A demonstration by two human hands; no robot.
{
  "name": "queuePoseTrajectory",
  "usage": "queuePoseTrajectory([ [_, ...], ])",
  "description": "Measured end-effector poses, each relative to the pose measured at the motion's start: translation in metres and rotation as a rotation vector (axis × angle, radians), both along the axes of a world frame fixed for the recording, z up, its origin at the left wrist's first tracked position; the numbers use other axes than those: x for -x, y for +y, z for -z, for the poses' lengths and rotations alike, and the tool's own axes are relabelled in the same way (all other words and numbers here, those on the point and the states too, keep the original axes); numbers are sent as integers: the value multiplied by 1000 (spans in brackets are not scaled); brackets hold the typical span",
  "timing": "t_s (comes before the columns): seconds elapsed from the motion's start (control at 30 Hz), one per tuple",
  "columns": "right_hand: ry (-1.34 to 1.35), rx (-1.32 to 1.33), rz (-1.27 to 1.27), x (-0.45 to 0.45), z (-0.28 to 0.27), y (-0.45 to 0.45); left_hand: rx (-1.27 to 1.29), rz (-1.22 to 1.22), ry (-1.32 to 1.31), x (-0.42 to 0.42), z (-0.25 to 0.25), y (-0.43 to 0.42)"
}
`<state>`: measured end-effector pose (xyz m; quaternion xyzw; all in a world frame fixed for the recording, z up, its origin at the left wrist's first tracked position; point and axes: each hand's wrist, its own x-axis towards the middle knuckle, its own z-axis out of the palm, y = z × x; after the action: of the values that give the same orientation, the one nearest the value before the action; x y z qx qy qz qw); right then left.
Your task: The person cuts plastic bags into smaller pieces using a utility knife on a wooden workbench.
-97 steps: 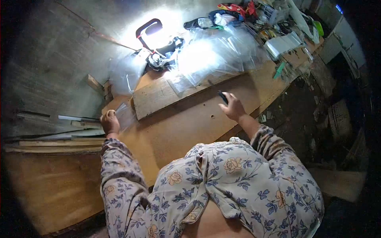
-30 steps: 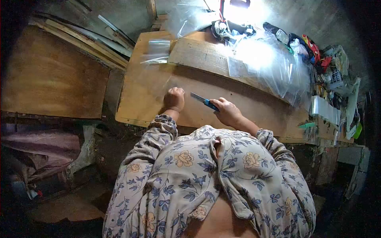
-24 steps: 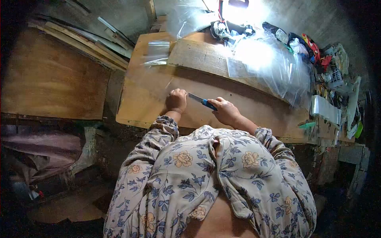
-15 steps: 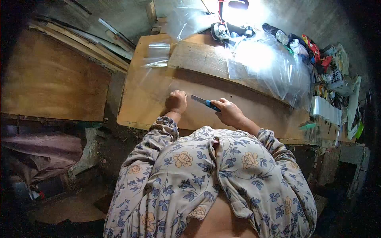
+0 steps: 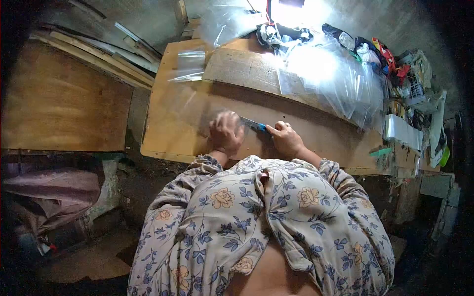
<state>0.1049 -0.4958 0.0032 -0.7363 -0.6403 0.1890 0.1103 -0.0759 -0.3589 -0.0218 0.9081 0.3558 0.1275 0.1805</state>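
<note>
In the head view, the right hand [image 5: 288, 142] is in the middle of the frame, gripping the blue handle of a knife [image 5: 261, 127], with the fingers wrapped closed around it. The blade points to the upper left, toward the left hand [image 5: 227, 132], and its far end is right beside the fingers of that hand. The left hand is low over the table [image 5: 163, 126], left of the knife, with its back up; it is blurred, so I cannot tell whether it is open or closed, or whether it holds anything.

The knife is over the near part of the table, below a long board [image 5: 242, 69] that lies slanting across the table top. A small clear plastic piece [image 5: 191, 63] lies at the left end of this board. Large clear plastic sheets [image 5: 358, 93] cover the board's right part, under the glare of a lamp [image 5: 291, 2] at the top of the frame. Near the right end of the table are a white stack [image 5: 404, 131] and a green strip [image 5: 380, 152]. A basket [image 5: 415, 91] and a red cloth [image 5: 385, 53] are at the upper right. Wood strips [image 5: 101, 58] lie at the upper left, beside a brown panel [image 5: 64, 98]. A purplish cloth [image 5: 54, 186] is at the lower left.
</note>
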Motion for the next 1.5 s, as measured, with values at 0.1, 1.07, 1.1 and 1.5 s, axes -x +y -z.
queuePoseTrajectory([
  [0.1, 9, -34, 19, 4, -1, 3, -36, -222, 241, -2, -8, 1],
  [1.07, -45, -31, -101, -3, 14, 39, 108, -357, 365, 8, -8, 34],
  [1.1, -60, -25, -112, 0, 14, 43, 111, -374, 372, 8, -8, 33],
  [1.5, -45, -94, -81, 8, 18, 67, 132, -378, 448, 7, -22, 33],
])
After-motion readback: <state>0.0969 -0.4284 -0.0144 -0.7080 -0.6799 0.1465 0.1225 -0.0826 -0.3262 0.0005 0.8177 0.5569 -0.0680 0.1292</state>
